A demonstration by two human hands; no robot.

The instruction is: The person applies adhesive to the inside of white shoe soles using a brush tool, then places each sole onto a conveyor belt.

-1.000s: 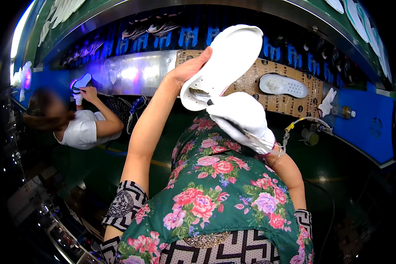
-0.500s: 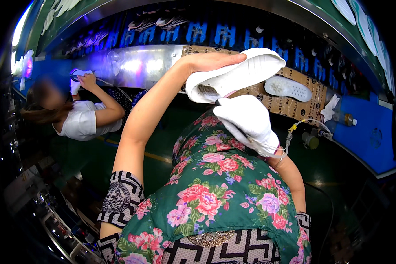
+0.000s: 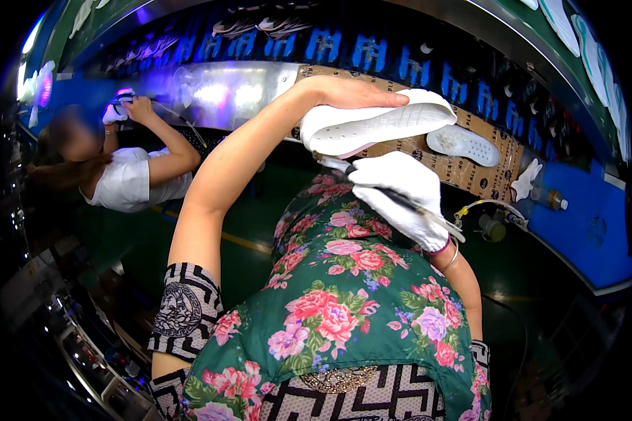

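1. A metal tabletop (image 3: 239, 88) is stretching behind the white sole (image 3: 383, 128) and off to its left; a printed cardboard sheet (image 3: 484, 184) is covering the stretch behind the sole and to its right; blue holders (image 3: 369, 52) are standing in a row beyond it, with dark shoes (image 3: 281, 24) showing to its upper left; a dark green floor (image 3: 253, 224) is spreading below it.
2. A co-worker (image 3: 130, 175) in a white top is keeping both arms raised, well to the left of the sole, under violet light.
3. The white sole is lying tilted between the hands; the bare left hand (image 3: 354, 92) is gripping it along its far edge, fingers laid flat; the gloved right hand (image 3: 400, 186) is closing round a thin brush (image 3: 344, 167) just below it; whether the bristles are touching it, I cannot tell.
4. A second sole (image 3: 463, 144) is resting on the cardboard, just right of the white sole.
5. A clear bottle (image 3: 558, 200) is lying well right of the white sole, a jar (image 3: 493, 228) standing nearer; their contents are staying unreadable; a green shelf (image 3: 541, 31) is carrying pale soles (image 3: 590, 52) to its upper right.
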